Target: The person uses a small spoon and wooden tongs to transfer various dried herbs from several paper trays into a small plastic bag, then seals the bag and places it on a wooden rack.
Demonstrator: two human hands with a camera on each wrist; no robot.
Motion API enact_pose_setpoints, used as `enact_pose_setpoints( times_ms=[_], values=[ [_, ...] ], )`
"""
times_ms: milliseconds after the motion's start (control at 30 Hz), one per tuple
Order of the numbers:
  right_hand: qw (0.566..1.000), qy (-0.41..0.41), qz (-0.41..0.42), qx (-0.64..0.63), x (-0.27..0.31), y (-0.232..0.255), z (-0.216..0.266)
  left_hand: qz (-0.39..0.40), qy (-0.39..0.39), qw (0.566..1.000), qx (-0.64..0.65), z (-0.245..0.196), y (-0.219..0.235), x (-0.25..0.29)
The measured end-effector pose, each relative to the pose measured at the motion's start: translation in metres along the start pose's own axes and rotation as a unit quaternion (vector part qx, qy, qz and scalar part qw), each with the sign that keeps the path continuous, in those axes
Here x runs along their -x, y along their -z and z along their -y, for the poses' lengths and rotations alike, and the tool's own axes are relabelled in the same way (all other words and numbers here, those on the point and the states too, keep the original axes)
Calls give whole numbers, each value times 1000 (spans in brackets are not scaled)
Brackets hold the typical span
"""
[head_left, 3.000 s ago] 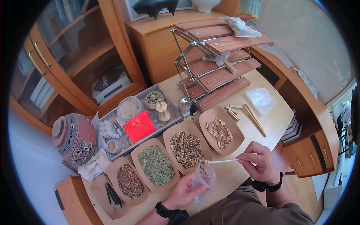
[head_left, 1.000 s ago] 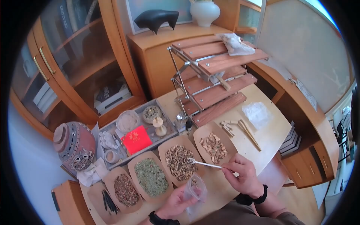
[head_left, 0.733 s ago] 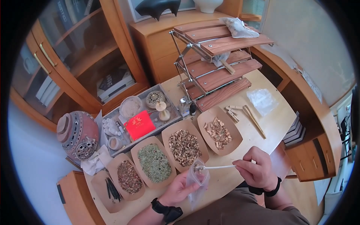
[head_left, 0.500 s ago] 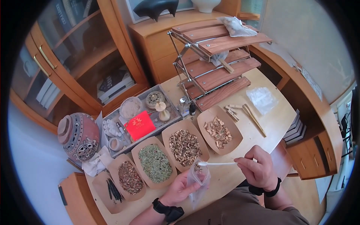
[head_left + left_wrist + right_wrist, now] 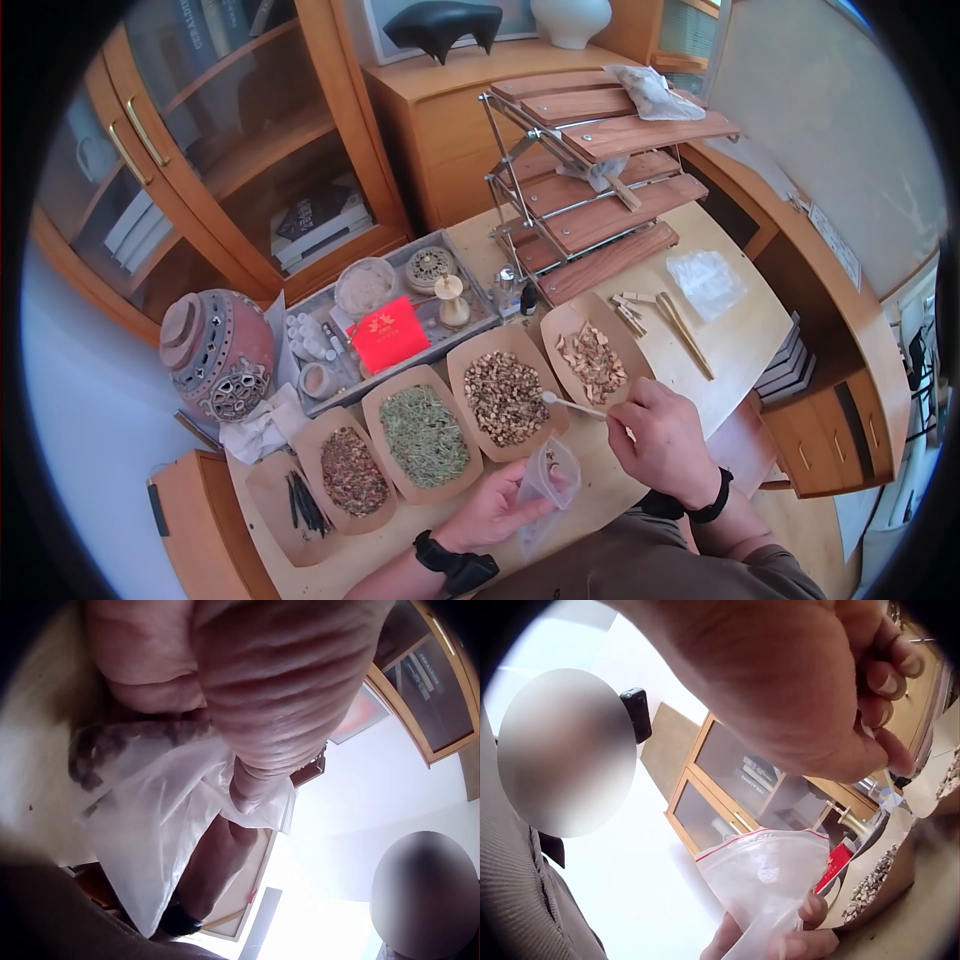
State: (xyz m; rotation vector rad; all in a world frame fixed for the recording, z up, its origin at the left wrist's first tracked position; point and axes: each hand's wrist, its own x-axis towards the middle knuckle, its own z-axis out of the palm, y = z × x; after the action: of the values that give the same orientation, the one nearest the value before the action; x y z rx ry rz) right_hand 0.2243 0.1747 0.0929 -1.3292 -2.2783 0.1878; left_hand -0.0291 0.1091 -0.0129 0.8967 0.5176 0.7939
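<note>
My left hand (image 5: 490, 508) grips a clear zip bag (image 5: 548, 482) by its side, with the mouth gaping upward. Dark bits show inside the bag (image 5: 161, 795) in the left wrist view. A small white long-handled spoon (image 5: 572, 405) is pinched in my right hand (image 5: 660, 438). Its bowl overlaps the right edge of the heap of chopped beige-brown dried pieces (image 5: 503, 395) in a paper tray (image 5: 480, 345). Right of that stands another paper tray with reddish-tan chips (image 5: 592, 360), partly behind my right hand. In the right wrist view the bag (image 5: 769, 874) shows its red seal line.
Paper trays to the left hold green dried herb (image 5: 422, 435), reddish-brown bits (image 5: 353, 472) and dark pods (image 5: 305, 500). Behind stand a grey tray (image 5: 405, 385) with a red packet (image 5: 388, 335) and a slatted wooden rack (image 5: 600, 190). Brass tweezers (image 5: 685, 335) and plastic bags (image 5: 706, 283) lie right.
My right hand has carried the spoon from the bag's mouth forward to the heap of chopped beige-brown pieces. The left hand keeps its grip on the bag. The head view has shifted slightly.
</note>
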Motion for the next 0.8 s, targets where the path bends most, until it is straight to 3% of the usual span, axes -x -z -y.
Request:
enact_pose_setpoints(
  times_ms=[200, 400, 800],
  values=[
    [999, 15, 18, 46, -20, -18, 1, 0, 1, 1000, 4, -3, -2, -2],
    [999, 10, 48, -16, -29, -38, 1, -26, -6, 999, -35, -5, -5, -2],
    [989, -66, 8, -132, -22, -38, -10, -23, 4, 1000, -5, -2, -1, 1]
  ],
)
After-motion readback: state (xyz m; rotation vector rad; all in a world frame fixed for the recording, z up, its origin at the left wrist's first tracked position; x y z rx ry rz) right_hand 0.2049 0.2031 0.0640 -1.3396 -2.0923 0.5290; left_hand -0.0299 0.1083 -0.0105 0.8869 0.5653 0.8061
